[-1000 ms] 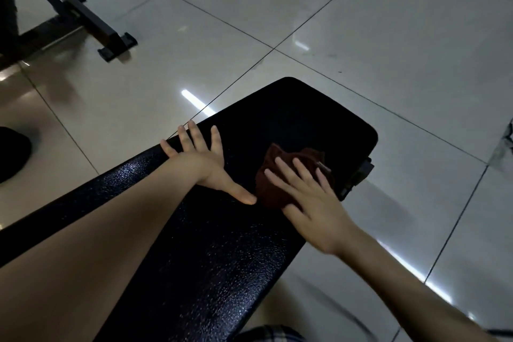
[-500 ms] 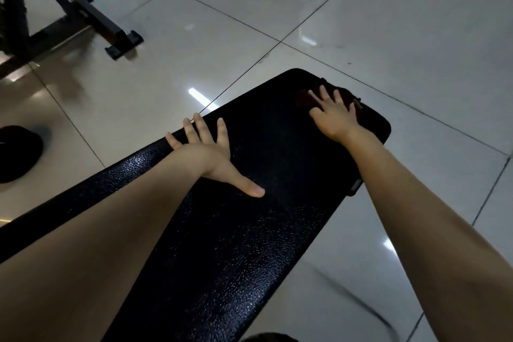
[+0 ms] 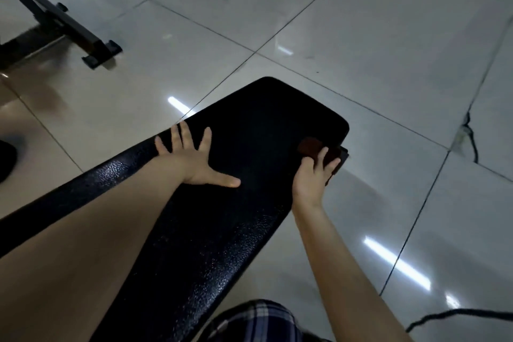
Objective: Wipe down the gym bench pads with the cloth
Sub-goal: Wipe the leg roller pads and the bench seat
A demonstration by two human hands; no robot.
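the bench pad [image 3: 261,116] runs from the lower left of the frame to a rounded end just right of centre. its black cover is pebbled and faintly glossy.

the cloth [image 3: 309,146] is a small dark red-brown wad at the right edge of the pad, close to the far corner. part of it lies on the top face. the rest appears to fold over the side, though the dim light makes this hard to confirm.

hand state:
- left hand [image 3: 190,159]: flat on the pad at centre frame, fingers spread wide, thumb pointing right. it holds nothing and appears to brace the body.
- right hand [image 3: 311,178]: fingers curled over the cloth, gripping it against the pad edge.

handling, as a judgement:
- the cloth looks soft, light and limp. it will bunch under pressure, so it is best held as a wad under the palm and fingers, as here.
- the pad looks firm with slight give. the grained cover should offer some drag, so steady downward pressure is advised.
- at the side face, the cloth can slip off the rim. wrap the fingers around the edge to keep contact.

surroundings: pale glossy floor tiles [image 3: 361,22], a black metal frame [image 3: 69,25] at upper left, a cable [image 3: 458,316] at lower right, and checked fabric [image 3: 258,319] at the bottom edge.
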